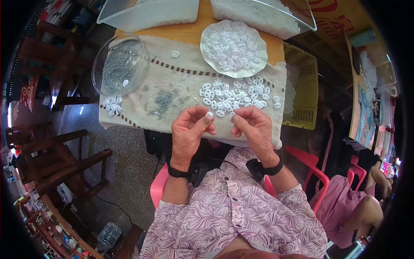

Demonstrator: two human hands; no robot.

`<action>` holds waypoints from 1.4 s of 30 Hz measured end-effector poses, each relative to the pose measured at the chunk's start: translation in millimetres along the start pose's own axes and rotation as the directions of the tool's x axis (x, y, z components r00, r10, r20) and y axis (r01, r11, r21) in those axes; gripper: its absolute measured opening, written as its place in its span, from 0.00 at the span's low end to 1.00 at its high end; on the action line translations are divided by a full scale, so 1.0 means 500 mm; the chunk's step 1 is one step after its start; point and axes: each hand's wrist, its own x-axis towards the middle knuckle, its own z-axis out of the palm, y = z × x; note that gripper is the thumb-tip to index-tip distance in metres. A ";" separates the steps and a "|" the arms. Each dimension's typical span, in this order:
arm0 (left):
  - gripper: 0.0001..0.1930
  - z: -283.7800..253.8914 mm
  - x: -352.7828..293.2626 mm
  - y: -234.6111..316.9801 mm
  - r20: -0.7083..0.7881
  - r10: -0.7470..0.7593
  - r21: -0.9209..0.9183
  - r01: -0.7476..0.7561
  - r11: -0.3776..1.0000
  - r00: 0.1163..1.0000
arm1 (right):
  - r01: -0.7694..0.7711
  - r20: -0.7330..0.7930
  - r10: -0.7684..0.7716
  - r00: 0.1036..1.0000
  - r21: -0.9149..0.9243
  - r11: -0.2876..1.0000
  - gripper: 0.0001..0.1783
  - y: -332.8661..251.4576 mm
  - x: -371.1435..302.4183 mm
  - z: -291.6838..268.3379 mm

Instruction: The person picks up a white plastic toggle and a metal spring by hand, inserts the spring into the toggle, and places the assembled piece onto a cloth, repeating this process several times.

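My left hand (189,131) pinches a small white plastic piece (209,115) between thumb and forefinger, just above the near edge of the table. Close beside it, my right hand (252,127) has its fingertips drawn together on something tiny that I cannot make out. Just beyond both hands, a loose heap of white plastic pieces (235,97) lies on a beige towel (181,77). A small scatter of thin metal parts (163,101) lies left of that heap.
A scalloped white plate (207,54) heaped with white pieces sits at the back. A clear bowl (103,82) of metal parts stands at the left, with a small pile of white pieces (113,105) below it. Two clear tubs are at the far edge. A yellow crate (304,88) is at the right; another person sits at the lower right.
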 end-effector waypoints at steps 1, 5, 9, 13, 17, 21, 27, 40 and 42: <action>0.11 0.000 -0.002 0.000 0.004 -0.030 -0.116 0.030 0.993 1.000 | 0.000 0.000 0.000 1.000 0.001 1.000 0.07 -0.001 -0.002 0.001; 0.14 -0.012 -0.005 -0.009 0.066 -0.066 -0.192 0.078 0.978 0.996 | -0.006 0.001 0.006 1.000 0.001 1.000 0.07 0.002 -0.004 0.003; 0.14 -0.010 -0.004 -0.012 0.109 -0.085 -0.251 0.110 0.962 0.990 | -0.003 0.016 0.004 1.000 -0.014 1.000 0.07 0.003 -0.004 0.004; 0.14 -0.012 -0.003 -0.014 0.113 -0.122 -0.288 0.150 0.946 0.986 | -0.006 0.019 0.006 1.000 -0.001 1.000 0.07 0.000 -0.007 0.007; 0.15 -0.004 -0.004 -0.019 0.104 -0.113 -0.241 0.135 0.961 0.988 | -0.014 0.028 0.014 1.000 0.002 1.000 0.07 -0.008 -0.014 0.010; 0.18 0.005 -0.006 -0.021 0.092 -0.065 -0.208 0.083 0.975 0.994 | -0.025 0.042 0.024 0.999 0.015 1.000 0.08 -0.013 -0.019 0.010; 0.18 0.007 -0.007 -0.030 0.107 -0.056 -0.166 0.073 0.983 0.993 | -0.028 0.054 0.026 0.998 0.030 0.999 0.08 -0.017 -0.023 0.014; 0.15 -0.008 -0.003 -0.038 0.153 -0.078 -0.271 0.117 0.955 0.985 | -0.028 0.056 0.026 0.998 0.034 0.999 0.07 -0.018 -0.025 0.013; 0.14 -0.001 -0.003 -0.039 0.118 -0.077 -0.257 0.105 0.961 0.990 | -0.044 0.063 0.041 0.997 0.044 0.998 0.07 -0.017 -0.025 0.014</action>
